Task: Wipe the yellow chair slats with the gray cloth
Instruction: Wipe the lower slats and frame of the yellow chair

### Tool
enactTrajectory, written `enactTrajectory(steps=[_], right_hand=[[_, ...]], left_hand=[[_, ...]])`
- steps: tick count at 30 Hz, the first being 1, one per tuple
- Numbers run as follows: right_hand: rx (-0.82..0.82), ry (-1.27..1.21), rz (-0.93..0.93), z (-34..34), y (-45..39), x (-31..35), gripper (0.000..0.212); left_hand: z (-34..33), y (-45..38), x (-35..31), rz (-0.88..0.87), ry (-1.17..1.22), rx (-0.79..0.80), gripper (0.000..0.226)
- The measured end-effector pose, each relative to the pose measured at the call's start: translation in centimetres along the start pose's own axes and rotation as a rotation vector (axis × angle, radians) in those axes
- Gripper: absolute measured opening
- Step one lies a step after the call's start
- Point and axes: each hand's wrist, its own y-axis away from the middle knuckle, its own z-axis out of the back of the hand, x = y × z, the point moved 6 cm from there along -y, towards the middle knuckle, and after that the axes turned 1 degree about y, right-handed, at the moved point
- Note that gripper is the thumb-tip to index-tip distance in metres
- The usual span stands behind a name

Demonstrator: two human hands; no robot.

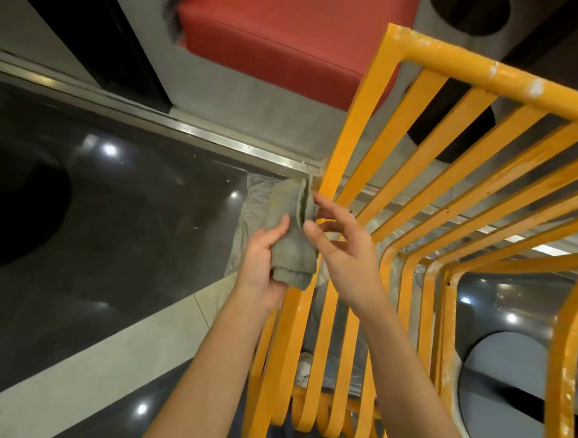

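Left hand [262, 260] has the gray cloth [292, 232] folded up, thumb pressed over the front and fingers curled behind it, so it's properly gripping the thing. The cloth sticks up above that hand, with its lower edge hanging just past the palm. Right hand [342, 254] is right beside it, fingers spread and loosely bent, fingertips touching the cloth's upper edge but not really clamped on anything as far as I can tell. The yellow chair slats [416, 164] fan out above and to the right of both hands, with more slats running under the wrists. White specks show on the chair's top rail [505, 79]. Beyond the hands there's a red cushion [282, 43], and glossy dark floor [115, 211] sits left of the left hand.
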Motion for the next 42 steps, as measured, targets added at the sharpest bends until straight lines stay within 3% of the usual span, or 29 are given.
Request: enactTrajectory(steps=[4, 7, 11, 13, 18, 21, 24, 26, 30, 34, 39, 42], right_hand=[[-0.226, 0.091, -0.086, 2.2, -1.4, -2.2, 0.042], [-0.182, 0.153, -0.148, 1.0, -3.1, -3.4, 0.057], [-0.274, 0.256, -0.102, 0.1, -4.3, -3.1, 0.046], [-0.320, 0.300, -0.081, 0.4, -4.5, -3.0, 0.041], [-0.332, 0.333, -0.073, 0.4, -4.5, -3.2, 0.042], [-0.379, 0.392, -0.055, 0.2, -4.5, -3.7, 0.038], [-0.392, 0.418, -0.052, 0.2, -4.6, -3.5, 0.040], [-0.357, 0.419, -0.048, 0.3, -4.6, -3.4, 0.041], [-0.347, 0.416, -0.075, 0.3, -4.6, -3.6, 0.036], [-0.357, 0.409, -0.041, 0.0, -4.3, -3.4, 0.033], [-0.371, 0.446, -0.035, 0.2, -4.3, -3.2, 0.026], [-0.386, 0.453, -0.049, 0.1, -4.3, -3.3, 0.026]], left_hand=[[-2.9, -4.6, -6.1, -0.235, -0.046, -0.158, 0.034], [-8.9, -7.5, -9.4, -0.428, -0.345, -0.127, 0.057], [-16.7, -7.7, -8.7, -0.618, -0.723, 0.262, 0.050], [-16.0, -7.0, -7.5, -0.656, -0.786, 0.328, 0.051], [-5.4, -7.4, -1.0, -0.405, -0.840, 0.270, 0.057], [-7.4, -7.8, -2.4, -0.409, -0.788, 0.279, 0.048], [-10.7, -7.6, -4.6, -0.528, -0.780, 0.295, 0.045], [-9.0, -8.1, -3.3, -0.516, -0.758, 0.288, 0.043], [-2.6, -9.9, 0.7, -0.190, -0.638, 0.139, 0.027], [-2.9, -12.2, 0.9, 0.003, -0.641, 0.040, 0.023], [-5.1, -9.8, -0.8, -0.140, -0.425, 0.182, 0.031], [-3.0, -8.9, 0.4, -0.159, -0.458, 0.195, 0.039]])
